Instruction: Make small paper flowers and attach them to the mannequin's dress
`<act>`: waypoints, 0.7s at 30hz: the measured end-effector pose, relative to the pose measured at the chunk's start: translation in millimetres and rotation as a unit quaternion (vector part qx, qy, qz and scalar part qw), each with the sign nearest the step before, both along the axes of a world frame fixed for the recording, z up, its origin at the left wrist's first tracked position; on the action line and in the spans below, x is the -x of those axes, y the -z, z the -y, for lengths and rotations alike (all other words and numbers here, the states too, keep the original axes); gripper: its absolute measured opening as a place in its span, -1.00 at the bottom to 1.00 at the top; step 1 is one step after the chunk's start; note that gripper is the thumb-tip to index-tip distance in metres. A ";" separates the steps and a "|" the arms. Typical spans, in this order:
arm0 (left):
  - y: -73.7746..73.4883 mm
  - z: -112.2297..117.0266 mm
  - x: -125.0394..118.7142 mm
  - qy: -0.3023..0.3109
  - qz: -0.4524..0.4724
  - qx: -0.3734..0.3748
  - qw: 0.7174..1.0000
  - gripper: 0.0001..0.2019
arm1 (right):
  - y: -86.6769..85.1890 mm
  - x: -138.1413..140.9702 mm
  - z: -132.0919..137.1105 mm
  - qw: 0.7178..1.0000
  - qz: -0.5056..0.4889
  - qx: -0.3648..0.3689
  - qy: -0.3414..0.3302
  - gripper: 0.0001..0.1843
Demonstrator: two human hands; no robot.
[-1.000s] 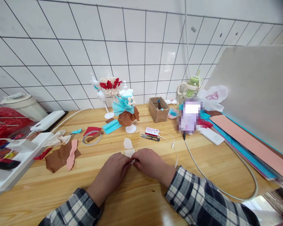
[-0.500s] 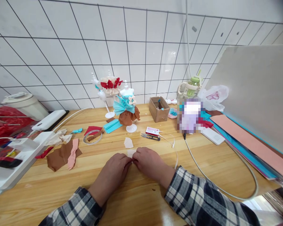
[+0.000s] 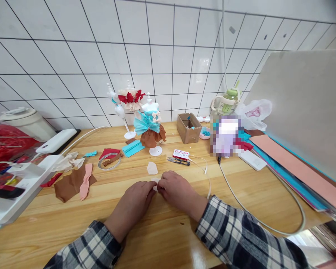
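My left hand [image 3: 134,201] and my right hand [image 3: 177,191] meet over the wooden table [image 3: 162,239], fingertips pinched together on a small cream paper piece [image 3: 155,183] that shows only a little between them. A second cream paper scrap [image 3: 152,168] lies just beyond the hands. Small scissors [image 3: 178,161] and a red-and-white box [image 3: 180,154] sit a bit further back. Behind them stands a small mannequin in a teal and brown paper dress [image 3: 150,130], with another in cream and red [image 3: 128,100].
Brown and pink paper scraps [image 3: 72,183] lie left, near a tape ring [image 3: 108,163] and a white device [image 3: 14,194]. A cardboard box [image 3: 188,128], a green bottle [image 3: 226,102], coloured sheets [image 3: 291,172] under a grey board and a white cable [image 3: 268,220] fill the right.
The hands stay pinched on the cream piece, which now shows less between the fingers. The view has tilted slightly, so everything sits a little higher in the frame.
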State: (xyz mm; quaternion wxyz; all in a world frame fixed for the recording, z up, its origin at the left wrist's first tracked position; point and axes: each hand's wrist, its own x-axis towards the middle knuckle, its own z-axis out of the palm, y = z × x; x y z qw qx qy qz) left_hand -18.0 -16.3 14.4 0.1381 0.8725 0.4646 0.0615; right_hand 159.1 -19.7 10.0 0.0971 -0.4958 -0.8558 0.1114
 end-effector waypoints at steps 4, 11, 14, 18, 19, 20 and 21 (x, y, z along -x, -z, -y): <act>1.7 -0.1 -0.8 0.006 0.004 -0.002 1.000 -0.73 | 0.9 0.4 0.7 1.000 0.010 0.022 0.008 -0.75; 5.6 -1.0 1.3 0.033 0.042 -0.035 0.998 -0.73 | 1.3 0.0 1.7 0.999 -0.008 0.042 0.022 -0.79; 5.6 -1.8 2.4 0.026 0.024 -0.030 0.999 -0.74 | 0.6 0.3 0.8 0.998 -0.011 0.057 0.025 -0.78; 4.3 -2.1 2.3 0.021 0.015 -0.025 0.999 -0.73 | -0.5 1.9 0.3 0.997 0.003 0.065 0.029 -0.74; 3.7 -2.0 1.8 0.022 0.015 -0.024 0.999 -0.73 | -0.9 2.2 0.5 0.997 0.005 0.064 0.032 -0.74; 2.9 -1.7 1.3 0.021 0.015 -0.024 0.999 -0.73 | -1.3 2.3 0.9 0.997 0.007 0.063 0.035 -0.73; 2.2 -1.5 0.7 0.022 0.017 -0.024 0.999 -0.74 | -1.7 2.3 1.2 0.997 0.007 0.062 0.038 -0.72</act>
